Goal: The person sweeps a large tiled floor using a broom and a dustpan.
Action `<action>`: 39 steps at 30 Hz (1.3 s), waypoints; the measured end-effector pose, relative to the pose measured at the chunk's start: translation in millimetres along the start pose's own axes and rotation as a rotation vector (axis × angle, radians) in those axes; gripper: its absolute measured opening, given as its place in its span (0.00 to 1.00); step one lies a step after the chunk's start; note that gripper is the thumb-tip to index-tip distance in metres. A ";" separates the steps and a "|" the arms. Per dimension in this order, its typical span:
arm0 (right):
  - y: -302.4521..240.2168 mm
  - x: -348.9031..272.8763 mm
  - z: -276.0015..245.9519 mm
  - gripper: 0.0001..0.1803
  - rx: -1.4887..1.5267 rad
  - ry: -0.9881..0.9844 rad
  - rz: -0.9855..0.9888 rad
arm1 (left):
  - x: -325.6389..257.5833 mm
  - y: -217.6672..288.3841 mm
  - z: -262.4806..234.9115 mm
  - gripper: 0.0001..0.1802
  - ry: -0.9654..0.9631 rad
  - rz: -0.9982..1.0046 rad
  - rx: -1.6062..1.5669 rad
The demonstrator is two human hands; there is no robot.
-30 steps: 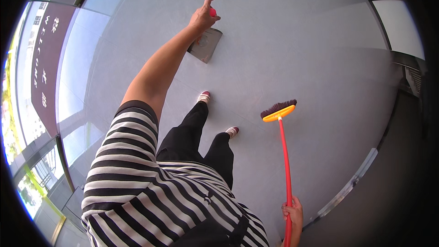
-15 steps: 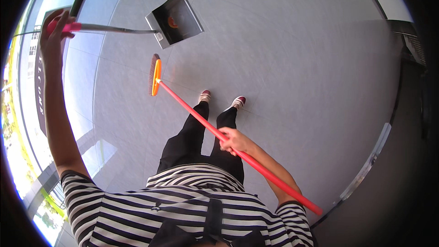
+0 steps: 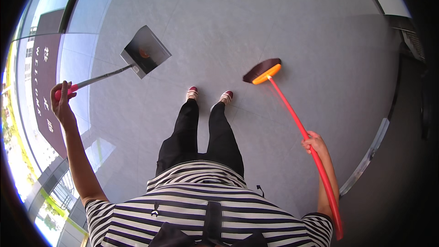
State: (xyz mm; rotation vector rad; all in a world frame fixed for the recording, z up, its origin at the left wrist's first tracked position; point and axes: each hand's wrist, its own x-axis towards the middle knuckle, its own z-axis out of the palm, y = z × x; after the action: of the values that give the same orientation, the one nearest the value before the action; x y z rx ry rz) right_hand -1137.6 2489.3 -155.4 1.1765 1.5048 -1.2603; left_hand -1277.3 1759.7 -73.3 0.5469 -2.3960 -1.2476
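My left hand (image 3: 65,103) is closed round the pink grip at the end of a long-handled dustpan (image 3: 150,48). The grey pan lies out ahead on the left, and a small orange-brown item (image 3: 144,53) shows inside it, its kind unclear. On the other side, my right hand (image 3: 315,142) wraps round the red handle of a broom (image 3: 297,118). Its orange head with dark bristles (image 3: 264,69) is at the floor, ahead and to the right of my feet. The handle's free end runs back past my right forearm.
Grey tiled floor (image 3: 206,32) spreads round my feet (image 3: 222,98). Along the left runs a glass wall (image 3: 82,57) with a dark lettered mat (image 3: 43,87) beyond it. A dark panel with a metal strip (image 3: 366,160) borders the right.
The broom has swung from the left of my feet to the right, my right hand moving outward with it. My left hand and the dustpan have come nearer, with the pan shifted left.
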 end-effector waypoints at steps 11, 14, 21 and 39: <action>-5.6 -90.0 -7.4 0.31 0.160 0.065 -0.083 | -25.5 -66.7 1.3 0.14 0.161 -0.329 0.035; -54.1 -40.4 48.3 0.30 0.204 -0.219 -0.168 | -24.3 -59.1 6.7 0.15 0.197 -0.357 0.026; -207.9 135.6 195.8 0.28 0.085 -0.704 -0.372 | -27.6 -30.5 22.1 0.14 0.226 -0.376 -0.021; -111.8 4.7 -3.4 0.23 -0.007 0.188 -0.074 | -37.3 -94.0 108.2 0.08 -0.078 -0.395 -0.160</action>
State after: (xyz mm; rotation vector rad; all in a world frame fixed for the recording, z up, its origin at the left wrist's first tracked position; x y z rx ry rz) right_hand -1247.8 2486.7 -135.6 1.2742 1.7018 -1.2196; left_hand -1284.5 1802.6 -214.9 0.9710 -2.2910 -1.6330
